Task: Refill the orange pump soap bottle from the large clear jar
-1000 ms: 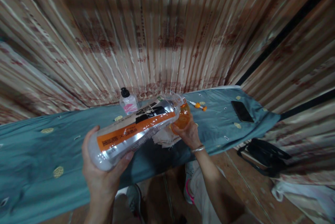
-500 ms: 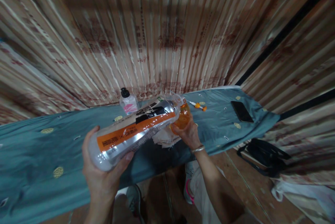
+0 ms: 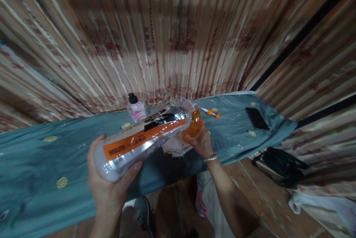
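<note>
Teal cloth (image 3: 80, 163), hands (image 3: 107, 189) (image 3: 203, 144) around containers (image 3: 144, 139) (image 3: 194, 126)

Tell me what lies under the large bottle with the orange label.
Beneath the large bottle, crumpled pale material and the teal cloth show. It hides part of both, so anything directly behind it cannot be seen.

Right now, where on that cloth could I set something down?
Free cloth lies left of the pump bottle, and a smaller patch between the syringe and the phone. The middle is crowded: left hand with big bottle, right hand with orange container, white wad nearby.
</note>
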`<control>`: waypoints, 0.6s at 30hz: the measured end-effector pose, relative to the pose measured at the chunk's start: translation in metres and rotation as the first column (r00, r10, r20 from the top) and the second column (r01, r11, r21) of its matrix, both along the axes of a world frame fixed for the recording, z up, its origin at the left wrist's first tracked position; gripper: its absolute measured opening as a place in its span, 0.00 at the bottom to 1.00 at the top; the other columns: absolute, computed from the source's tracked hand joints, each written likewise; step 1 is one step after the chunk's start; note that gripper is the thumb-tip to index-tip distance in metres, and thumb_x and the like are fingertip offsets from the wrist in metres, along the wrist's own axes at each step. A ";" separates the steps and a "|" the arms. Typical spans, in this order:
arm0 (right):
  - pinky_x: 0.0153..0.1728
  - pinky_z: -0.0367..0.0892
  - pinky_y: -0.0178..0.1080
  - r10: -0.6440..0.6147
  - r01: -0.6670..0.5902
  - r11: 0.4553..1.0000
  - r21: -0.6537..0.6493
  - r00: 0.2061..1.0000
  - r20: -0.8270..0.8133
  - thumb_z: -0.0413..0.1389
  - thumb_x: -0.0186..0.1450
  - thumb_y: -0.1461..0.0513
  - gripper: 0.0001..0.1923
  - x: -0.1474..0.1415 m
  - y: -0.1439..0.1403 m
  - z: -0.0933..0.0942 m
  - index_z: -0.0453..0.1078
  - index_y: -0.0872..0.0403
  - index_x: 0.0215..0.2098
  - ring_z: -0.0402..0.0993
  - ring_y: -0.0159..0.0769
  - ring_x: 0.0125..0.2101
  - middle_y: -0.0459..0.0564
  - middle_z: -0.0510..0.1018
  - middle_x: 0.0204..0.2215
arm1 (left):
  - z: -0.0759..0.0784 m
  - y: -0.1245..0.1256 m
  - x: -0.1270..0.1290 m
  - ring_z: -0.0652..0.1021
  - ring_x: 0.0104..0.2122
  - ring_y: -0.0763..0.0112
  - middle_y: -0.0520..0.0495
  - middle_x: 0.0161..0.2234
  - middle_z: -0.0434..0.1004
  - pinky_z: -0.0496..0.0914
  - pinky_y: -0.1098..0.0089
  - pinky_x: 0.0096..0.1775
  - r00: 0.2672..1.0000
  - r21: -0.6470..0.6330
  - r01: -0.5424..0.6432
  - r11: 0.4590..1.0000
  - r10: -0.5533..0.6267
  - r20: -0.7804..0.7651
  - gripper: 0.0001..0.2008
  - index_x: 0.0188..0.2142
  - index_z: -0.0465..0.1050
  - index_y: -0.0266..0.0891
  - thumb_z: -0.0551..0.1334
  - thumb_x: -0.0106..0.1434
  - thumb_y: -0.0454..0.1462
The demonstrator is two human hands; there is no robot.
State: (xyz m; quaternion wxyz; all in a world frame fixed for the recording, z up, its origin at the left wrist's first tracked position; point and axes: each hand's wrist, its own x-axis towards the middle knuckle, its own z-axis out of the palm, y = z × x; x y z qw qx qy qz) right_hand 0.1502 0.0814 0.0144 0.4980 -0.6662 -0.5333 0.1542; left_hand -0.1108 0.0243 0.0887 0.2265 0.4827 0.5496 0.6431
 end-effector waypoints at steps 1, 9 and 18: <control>0.43 0.79 0.51 -0.009 0.009 1.000 0.000 1.000 0.007 0.67 0.53 0.56 0.38 0.000 0.000 0.000 0.62 0.57 0.58 0.83 0.51 0.41 0.58 0.84 0.43 | 0.000 0.000 0.000 0.77 0.45 0.54 0.46 0.49 0.76 0.70 0.50 0.55 1.000 -0.002 0.003 1.000 -0.003 -0.002 0.49 0.62 0.66 0.50 0.76 0.38 0.47; 0.41 0.79 0.49 0.024 -0.024 1.000 0.020 1.000 -0.018 0.67 0.53 0.56 0.36 0.001 0.000 0.000 0.63 0.56 0.56 0.84 0.49 0.40 0.57 0.84 0.42 | 0.000 -0.002 0.001 0.77 0.50 0.49 0.44 0.53 0.74 0.69 0.47 0.56 0.999 -0.006 -0.003 1.000 0.003 -0.034 0.49 0.62 0.65 0.51 0.76 0.39 0.48; 0.43 0.79 0.49 0.037 -0.037 0.999 0.013 0.998 -0.049 0.67 0.53 0.56 0.36 0.000 0.000 0.001 0.63 0.56 0.57 0.83 0.49 0.41 0.58 0.83 0.44 | 0.001 0.000 0.001 0.77 0.46 0.53 0.45 0.50 0.76 0.69 0.48 0.56 1.000 0.005 -0.016 1.000 0.016 -0.009 0.51 0.62 0.66 0.49 0.77 0.36 0.47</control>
